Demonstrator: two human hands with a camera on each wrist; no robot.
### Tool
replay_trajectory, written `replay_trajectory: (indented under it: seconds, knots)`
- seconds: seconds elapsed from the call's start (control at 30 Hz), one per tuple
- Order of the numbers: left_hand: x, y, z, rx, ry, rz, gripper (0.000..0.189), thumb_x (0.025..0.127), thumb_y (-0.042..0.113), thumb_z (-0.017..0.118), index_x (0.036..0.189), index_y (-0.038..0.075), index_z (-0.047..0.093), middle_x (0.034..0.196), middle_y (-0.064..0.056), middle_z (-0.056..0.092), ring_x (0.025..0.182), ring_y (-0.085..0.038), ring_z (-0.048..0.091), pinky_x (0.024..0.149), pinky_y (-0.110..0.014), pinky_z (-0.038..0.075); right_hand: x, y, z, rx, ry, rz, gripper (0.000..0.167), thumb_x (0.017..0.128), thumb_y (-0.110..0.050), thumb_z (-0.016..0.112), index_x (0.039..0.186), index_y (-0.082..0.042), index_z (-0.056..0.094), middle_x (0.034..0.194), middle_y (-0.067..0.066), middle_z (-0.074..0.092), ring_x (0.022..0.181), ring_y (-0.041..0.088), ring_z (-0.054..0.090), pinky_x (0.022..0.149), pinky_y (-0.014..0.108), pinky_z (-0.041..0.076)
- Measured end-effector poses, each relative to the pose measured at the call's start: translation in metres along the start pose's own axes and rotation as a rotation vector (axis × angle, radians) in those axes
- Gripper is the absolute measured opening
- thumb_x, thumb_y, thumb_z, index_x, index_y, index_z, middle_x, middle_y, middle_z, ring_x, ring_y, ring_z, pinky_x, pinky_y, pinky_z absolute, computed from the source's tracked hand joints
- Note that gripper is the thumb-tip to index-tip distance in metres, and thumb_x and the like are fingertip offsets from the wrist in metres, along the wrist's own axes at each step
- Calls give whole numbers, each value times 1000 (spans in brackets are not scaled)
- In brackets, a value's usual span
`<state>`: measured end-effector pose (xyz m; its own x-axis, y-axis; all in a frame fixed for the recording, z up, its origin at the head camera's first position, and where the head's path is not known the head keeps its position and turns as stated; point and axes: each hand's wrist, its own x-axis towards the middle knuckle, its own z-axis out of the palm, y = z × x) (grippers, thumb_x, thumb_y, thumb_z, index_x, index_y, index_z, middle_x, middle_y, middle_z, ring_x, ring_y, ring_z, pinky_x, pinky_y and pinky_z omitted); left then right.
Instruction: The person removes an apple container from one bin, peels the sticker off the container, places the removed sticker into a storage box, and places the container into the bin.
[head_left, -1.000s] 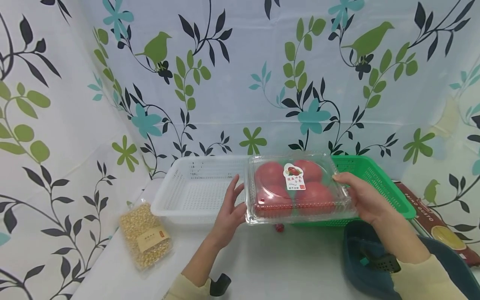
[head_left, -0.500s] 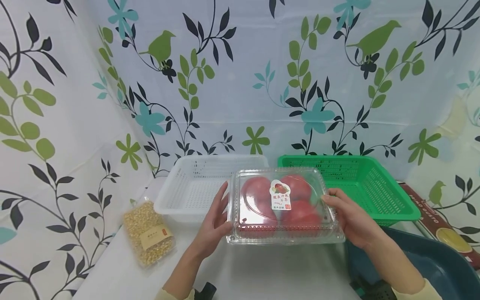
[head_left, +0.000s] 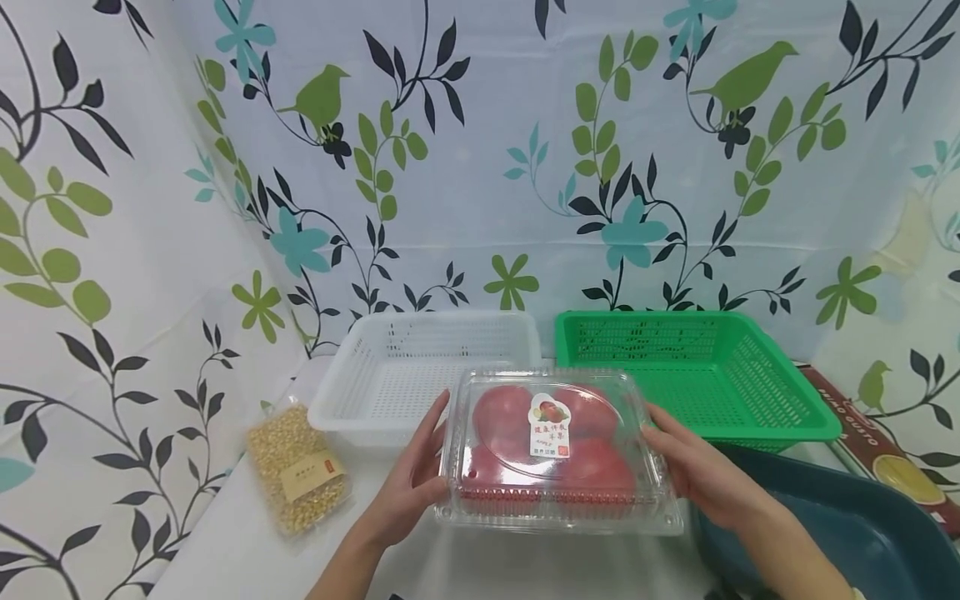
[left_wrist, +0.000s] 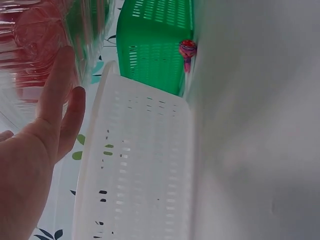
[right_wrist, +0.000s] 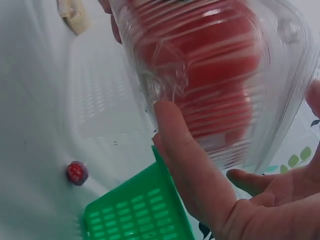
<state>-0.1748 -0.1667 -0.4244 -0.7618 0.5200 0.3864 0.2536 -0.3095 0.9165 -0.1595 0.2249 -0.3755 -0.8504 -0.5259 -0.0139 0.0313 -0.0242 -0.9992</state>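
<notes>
A clear plastic fruit box (head_left: 551, 454) with several round red fruits under its lid is held up between both hands, above the white table. A white label with a fruit picture sits on the lid. My left hand (head_left: 401, 475) supports the left side, its fingers fairly straight; in the left wrist view the left hand (left_wrist: 37, 145) has two fingers lying along the box's underside. On the right side my right hand (head_left: 701, 467) grips the edge. The right wrist view shows the right hand (right_wrist: 220, 195) with one finger beneath the ribbed bottom.
Behind the box stand a white basket (head_left: 337, 379) and a green basket (head_left: 780, 367). A bag of yellow kernels (head_left: 296, 467) lies at left. A dark blue tub (head_left: 832, 517) and a brown packet (head_left: 885, 450) are at right. A lollipop (left_wrist: 187, 48) lies by the green basket.
The box has come down and toward me, slightly leftward, uncovering the green basket. My left hand, earlier beside the box's left edge with fingers spread, now supports that side.
</notes>
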Motion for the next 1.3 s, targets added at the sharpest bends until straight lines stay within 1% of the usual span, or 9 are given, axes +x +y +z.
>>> replay_trajectory:
  seconds: [0.07, 0.13, 0.3, 0.4, 0.6, 0.83, 0.93, 1.13, 1.3]
  knots:
    - [-4, 0, -1, -13, -18, 4, 94, 94, 22, 68, 164, 26, 6, 166, -20, 12, 145, -24, 34, 109, -42, 42, -2, 4, 0, -18, 3, 12, 67, 111, -29, 29, 160, -8, -11, 134, 4, 52, 108, 24, 65, 82, 49, 59]
    - [-7, 0, -1, -16, -34, 14, 95, 95, 27, 70, 164, 25, 5, 165, -21, 14, 144, -23, 36, 109, -41, 42, -4, 7, 2, -27, 12, 26, 67, 111, -30, 29, 160, -7, -10, 137, 4, 50, 108, 24, 65, 80, 49, 59]
    - [-16, 1, 0, -1, -52, 10, 98, 94, 35, 72, 164, 22, 6, 164, -19, 21, 143, -25, 38, 110, -39, 41, -8, 14, 7, 0, 17, 22, 67, 111, -29, 31, 160, -4, -9, 129, 2, 60, 104, 26, 69, 76, 49, 60]
    - [-22, 2, 0, 1, -55, -8, 97, 93, 34, 73, 164, 22, 7, 163, -20, 23, 141, -26, 40, 109, -40, 42, -10, 18, 11, 28, 7, 27, 68, 111, -27, 32, 159, -3, -9, 123, 3, 65, 101, 27, 70, 75, 48, 61]
    - [-32, 1, -1, -41, -86, -32, 98, 94, 29, 73, 164, 20, 5, 162, -23, 21, 137, -34, 45, 103, -48, 47, -16, 30, 18, 90, 7, 54, 69, 111, -26, 34, 159, -3, -10, 121, 5, 68, 101, 25, 70, 76, 45, 61]
    - [-36, -9, -4, -62, -103, -47, 97, 94, 27, 74, 164, 19, 7, 163, -26, 17, 133, -36, 48, 99, -53, 49, -17, 45, 19, 173, -9, 35, 69, 111, -23, 33, 157, 1, -12, 118, 4, 70, 97, 24, 71, 77, 41, 61]
    - [-36, -13, -4, -67, -118, -50, 97, 93, 25, 74, 164, 18, 7, 163, -26, 16, 130, -39, 50, 98, -54, 50, -18, 50, 19, 199, -13, 48, 69, 111, -24, 34, 157, 1, -11, 118, 4, 70, 97, 22, 71, 78, 40, 60]
    - [-39, -18, -4, -62, -131, -65, 98, 92, 26, 76, 163, 16, 9, 162, -29, 14, 124, -43, 55, 94, -54, 52, -20, 57, 18, 191, -5, 89, 70, 110, -24, 36, 157, 1, -9, 122, 5, 66, 98, 22, 69, 82, 43, 59]
    - [-41, -20, -2, -46, -125, -79, 97, 93, 29, 75, 163, 16, 10, 161, -32, 12, 123, -42, 56, 96, -52, 52, -20, 60, 18, 198, 13, 116, 72, 110, -26, 38, 158, -1, -9, 127, 6, 61, 103, 25, 68, 86, 46, 58]
